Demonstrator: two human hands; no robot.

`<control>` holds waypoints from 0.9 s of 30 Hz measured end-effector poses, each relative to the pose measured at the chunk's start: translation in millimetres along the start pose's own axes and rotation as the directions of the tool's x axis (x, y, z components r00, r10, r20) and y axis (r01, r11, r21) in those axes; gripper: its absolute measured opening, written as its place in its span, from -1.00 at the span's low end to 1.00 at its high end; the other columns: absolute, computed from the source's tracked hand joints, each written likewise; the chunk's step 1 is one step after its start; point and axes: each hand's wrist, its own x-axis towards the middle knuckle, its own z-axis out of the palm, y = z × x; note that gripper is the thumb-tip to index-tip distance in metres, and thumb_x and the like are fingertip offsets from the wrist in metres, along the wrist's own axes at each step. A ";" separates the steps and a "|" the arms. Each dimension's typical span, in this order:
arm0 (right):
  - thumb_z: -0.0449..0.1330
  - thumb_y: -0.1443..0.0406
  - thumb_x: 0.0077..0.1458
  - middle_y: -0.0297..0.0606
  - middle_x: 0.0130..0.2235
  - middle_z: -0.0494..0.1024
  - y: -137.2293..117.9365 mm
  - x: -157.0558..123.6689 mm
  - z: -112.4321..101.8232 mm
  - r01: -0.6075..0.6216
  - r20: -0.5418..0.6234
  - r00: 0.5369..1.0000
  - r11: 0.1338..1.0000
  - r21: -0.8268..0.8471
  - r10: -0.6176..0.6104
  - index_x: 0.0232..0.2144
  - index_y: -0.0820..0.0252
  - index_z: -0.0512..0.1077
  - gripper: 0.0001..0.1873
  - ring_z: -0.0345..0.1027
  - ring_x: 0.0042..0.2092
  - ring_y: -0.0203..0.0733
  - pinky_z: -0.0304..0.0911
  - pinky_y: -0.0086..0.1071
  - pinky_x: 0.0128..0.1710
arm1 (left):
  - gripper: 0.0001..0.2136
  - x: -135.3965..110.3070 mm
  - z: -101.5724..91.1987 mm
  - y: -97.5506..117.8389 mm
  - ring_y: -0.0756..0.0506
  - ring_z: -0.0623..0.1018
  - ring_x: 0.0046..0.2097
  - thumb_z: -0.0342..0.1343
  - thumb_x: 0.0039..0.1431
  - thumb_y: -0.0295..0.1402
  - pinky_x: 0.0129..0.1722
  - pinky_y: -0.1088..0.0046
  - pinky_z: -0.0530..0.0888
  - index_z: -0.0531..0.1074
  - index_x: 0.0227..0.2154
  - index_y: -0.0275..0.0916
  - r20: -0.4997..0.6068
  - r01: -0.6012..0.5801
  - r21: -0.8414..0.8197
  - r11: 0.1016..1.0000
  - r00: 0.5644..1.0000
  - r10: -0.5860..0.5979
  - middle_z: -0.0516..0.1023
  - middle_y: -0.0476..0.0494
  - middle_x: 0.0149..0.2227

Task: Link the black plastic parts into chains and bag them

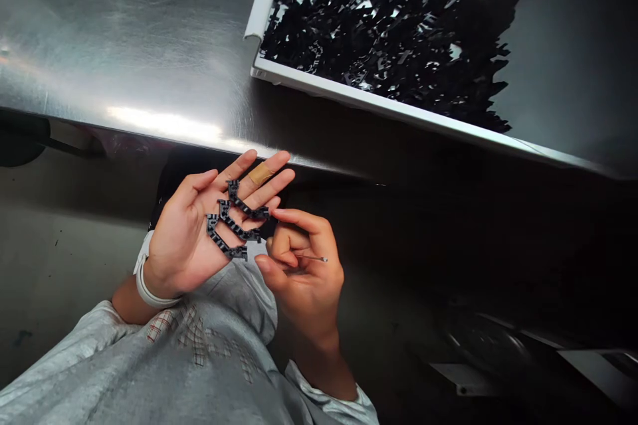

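**Q:** Locate the workpieces.

**A:** Three black perforated plastic pieces [234, 222], each a stepped, angled bar, lie side by side and roughly parallel across the palm and fingers of the left hand [187, 232].

**Q:** State the condition of the left hand.

**A:** Open, palm up, fingers spread. It grips nothing; the pieces simply rest on it. (An adhesive bandage [261, 173] wraps one finger.) A white wristband [147, 289] circles the wrist.

**Q:** State the condition of the right hand.

**A:** Curled almost closed just beside the left hand, the right hand [304, 279] pinches a thin metal pin [312, 257] between thumb and fingers. The pin's tip points away from the pieces and touches none of them.

**Q:** Identify the surroundings.

**A:** Beyond the hands runs the edge of a brushed stainless-steel table [124, 46]. On it sits a white-rimmed tray [349, 94] holding a heap of black plastic parts [383, 26]. Below the hands is a gray shirt [219, 319] with plaid patches.
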 end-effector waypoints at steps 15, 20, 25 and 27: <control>0.33 0.17 0.23 -0.61 -0.53 0.02 0.7 -7.3 19.8 0.216 -0.076 0.971 0.970 -0.115 -0.225 -0.22 0.06 0.27 -0.72 -0.03 -0.61 -0.45 0.02 -0.56 -0.62 | -0.65 -4.8 -4.1 0.7 -0.22 0.42 0.33 -0.14 0.37 -0.23 0.30 0.25 0.34 0.51 -0.05 -0.22 0.129 0.002 0.019 1.000 0.992 -0.005 0.58 -0.19 0.17; 0.28 0.20 0.27 -0.58 -0.52 0.05 0.1 -6.1 23.4 0.269 -0.074 0.956 0.949 -0.162 -0.283 -0.25 0.09 0.28 -0.78 0.00 -0.59 -0.44 0.00 -0.53 -0.62 | -0.61 -6.3 -6.3 0.3 -0.17 0.57 0.19 -0.19 0.39 -0.23 0.15 0.38 0.45 0.51 -0.04 -0.28 0.205 0.004 -0.031 1.000 0.979 0.003 0.64 -0.20 0.08; 0.30 0.20 0.25 -0.54 -0.51 0.27 -0.5 -6.3 25.5 0.296 -0.094 0.942 0.930 -0.220 -0.322 -0.25 0.11 0.29 -0.76 0.09 -0.59 -0.44 0.06 -0.55 -0.64 | -0.60 -6.3 -5.8 -0.7 -0.25 0.48 0.29 -0.19 0.36 -0.21 0.19 0.29 0.41 0.44 0.04 -0.26 0.214 0.030 -0.043 0.999 0.977 -0.020 0.60 -0.26 0.14; 0.28 0.21 0.27 -0.48 -0.48 0.39 -0.7 -6.9 26.2 0.308 -0.085 0.937 0.918 -0.252 -0.338 -0.23 0.13 0.31 -0.79 0.17 -0.58 -0.43 0.13 -0.54 -0.64 | -0.59 -6.7 -5.9 -1.4 -0.26 0.47 0.30 -0.19 0.35 -0.20 0.19 0.26 0.40 0.41 0.08 -0.24 0.214 0.034 -0.051 0.998 0.977 -0.023 0.60 -0.26 0.13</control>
